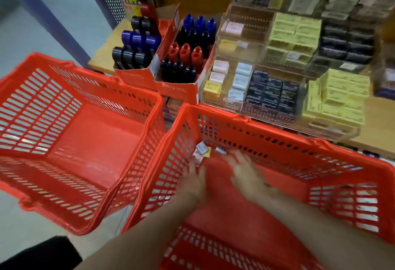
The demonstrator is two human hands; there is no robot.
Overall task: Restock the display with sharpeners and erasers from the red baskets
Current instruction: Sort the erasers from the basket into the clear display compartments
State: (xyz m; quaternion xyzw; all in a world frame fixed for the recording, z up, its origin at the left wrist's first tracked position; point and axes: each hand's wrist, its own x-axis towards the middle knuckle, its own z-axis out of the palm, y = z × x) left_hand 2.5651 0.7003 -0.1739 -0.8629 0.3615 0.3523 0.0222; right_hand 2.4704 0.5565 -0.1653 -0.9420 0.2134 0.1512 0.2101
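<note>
At the far left a red basket (70,141) sits on the pale floor, nothing visible inside it. Just beside it, to the right, stands a second red basket (267,141), and both arms reach down into this one. The left hand (193,181) lies near the basket's far left corner, its blurred fingertips at a few small packets (202,151), white and yellow, that rest on the basket floor; whether the fingers pinch one or only touch it cannot be told. The right hand (245,173) is close beside it, fingers spread apart and fairly straight over the basket floor, holding nothing visible. Beyond the baskets, on a wooden shelf, two orange cardboard boxes (171,86) hold blue, black and red sharpeners (184,53). Further right, clear plastic bins (265,96) hold stacked erasers (270,94) in yellow, white and dark wrappers.
</note>
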